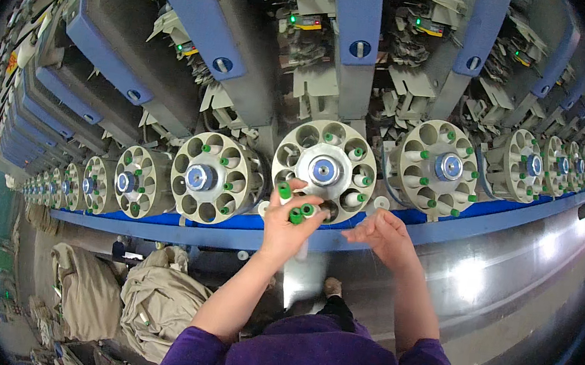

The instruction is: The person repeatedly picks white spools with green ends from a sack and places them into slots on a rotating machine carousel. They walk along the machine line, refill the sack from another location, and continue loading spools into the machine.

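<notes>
Bobbins with green tips [294,208], pale tubes wound with yarn, sit bunched in the left hand [286,225], their long axes pointing up and away toward the round magazine wheel [324,169] just beyond. Two or three green ends show above the fingers; how many bobbins there are I cannot tell. The left hand's grip is closed around the bundle, which touches the wheel's lower edge. Several pockets of that wheel already hold green-tipped bobbins, lying end-on. The right hand [385,236] is just right of the left, near the blue rail [446,229], fingers curled loosely together and pinching something too fine to make out. Similar wheels run left and right.
</notes>
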A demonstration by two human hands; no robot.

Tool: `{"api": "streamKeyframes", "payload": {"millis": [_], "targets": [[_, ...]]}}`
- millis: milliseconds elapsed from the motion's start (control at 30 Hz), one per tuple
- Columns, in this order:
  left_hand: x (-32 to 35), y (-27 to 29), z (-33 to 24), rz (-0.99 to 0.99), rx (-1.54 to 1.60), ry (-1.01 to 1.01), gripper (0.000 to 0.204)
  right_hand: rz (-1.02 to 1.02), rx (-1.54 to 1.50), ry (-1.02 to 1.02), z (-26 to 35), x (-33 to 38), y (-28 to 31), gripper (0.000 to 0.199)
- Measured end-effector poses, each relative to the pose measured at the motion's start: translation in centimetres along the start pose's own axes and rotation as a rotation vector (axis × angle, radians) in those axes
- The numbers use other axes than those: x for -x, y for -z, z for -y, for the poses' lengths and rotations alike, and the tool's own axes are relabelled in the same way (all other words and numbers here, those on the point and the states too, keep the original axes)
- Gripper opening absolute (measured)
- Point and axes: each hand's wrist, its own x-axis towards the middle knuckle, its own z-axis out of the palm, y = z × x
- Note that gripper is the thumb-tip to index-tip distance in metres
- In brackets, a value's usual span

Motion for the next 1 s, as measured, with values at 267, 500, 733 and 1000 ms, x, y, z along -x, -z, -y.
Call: {"api": "streamKeyframes", "payload": {"millis": [267,500,733,1000], "targets": [[-0.8,4.1,1.5,0.061,0.126,0.455,0.034,0.058,0.022,-0.077,-1.6,-4.5,-4.5,0.029],[-2.5,15.1,0.3,-0.479,0.977,0.465,0.045,0.240,0.562,-0.580,-8.6,-5.4,-4.3,0.033],[-0.5,16.8,0.7,-0.683,1.020,0.365,0.052,0.011,0.513,-0.322,-9.3,-4.4,-1.9,0.021],[0.1,18.5,1.2,-0.747,1.017,0.265,0.052,0.001,1.071,-0.313,-8.2,-7.8,-4.2,0.035]]}}
